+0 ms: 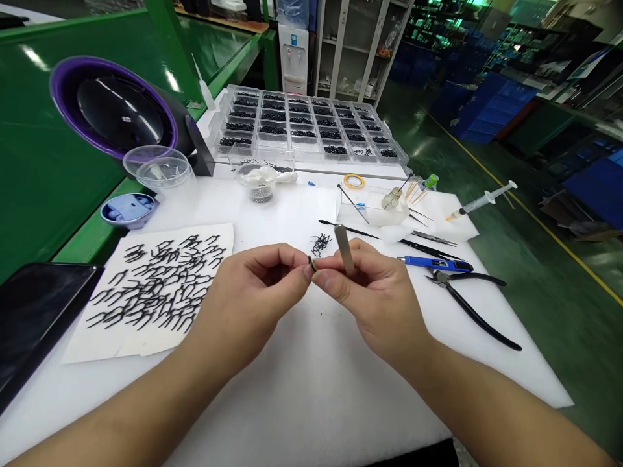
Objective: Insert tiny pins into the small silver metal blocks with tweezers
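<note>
My left hand is closed, with thumb and forefinger pinching a small black part at the centre of the view. Against the same part press the thumb and fingertips of my right hand. Metal tweezers are tucked in the right fingers, and only their broad rear end shows, pointing up. Most of the black part is hidden by the fingertips. Just beyond my hands lies a small heap of black wire-like pieces. Many forked black pieces lie on a white sheet to the left.
Diagonal cutters, a blue pen-like tool and a syringe lie at the right. A compartment box of black parts stands at the back. A purple-rimmed fan-like device, plastic cups and a blue dish are at left.
</note>
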`<state>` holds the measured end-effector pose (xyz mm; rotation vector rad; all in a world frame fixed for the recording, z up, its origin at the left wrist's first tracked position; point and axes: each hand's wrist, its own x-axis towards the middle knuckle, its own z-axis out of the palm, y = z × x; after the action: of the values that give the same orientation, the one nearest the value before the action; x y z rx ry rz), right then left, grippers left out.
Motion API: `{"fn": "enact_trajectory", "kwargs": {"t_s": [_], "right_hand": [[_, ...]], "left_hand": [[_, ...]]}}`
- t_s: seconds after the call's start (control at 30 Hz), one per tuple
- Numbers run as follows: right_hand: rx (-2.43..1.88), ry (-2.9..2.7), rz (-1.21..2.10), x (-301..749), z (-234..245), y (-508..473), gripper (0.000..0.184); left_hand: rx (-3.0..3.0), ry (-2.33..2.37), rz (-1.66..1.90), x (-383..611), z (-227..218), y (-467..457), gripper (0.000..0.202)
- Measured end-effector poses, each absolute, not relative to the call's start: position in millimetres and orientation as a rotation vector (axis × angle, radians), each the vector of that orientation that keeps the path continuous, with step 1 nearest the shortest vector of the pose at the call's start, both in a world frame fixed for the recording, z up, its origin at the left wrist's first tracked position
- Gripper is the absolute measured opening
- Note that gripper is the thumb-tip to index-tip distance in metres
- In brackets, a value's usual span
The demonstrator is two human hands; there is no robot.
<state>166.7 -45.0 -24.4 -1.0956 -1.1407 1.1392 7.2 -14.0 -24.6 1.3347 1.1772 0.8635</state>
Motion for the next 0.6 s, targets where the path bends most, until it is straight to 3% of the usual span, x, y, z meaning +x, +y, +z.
{"fn": "enact_trajectory", "kwargs": {"t_s": [0.6], "right_hand": [[-1.167,-1.212,1.067,167.5,-22.7,-44.4,0.010]], "left_hand": [[1.301,1.188,0.847,4.3,-32.6,-11.7,0.018]]}}
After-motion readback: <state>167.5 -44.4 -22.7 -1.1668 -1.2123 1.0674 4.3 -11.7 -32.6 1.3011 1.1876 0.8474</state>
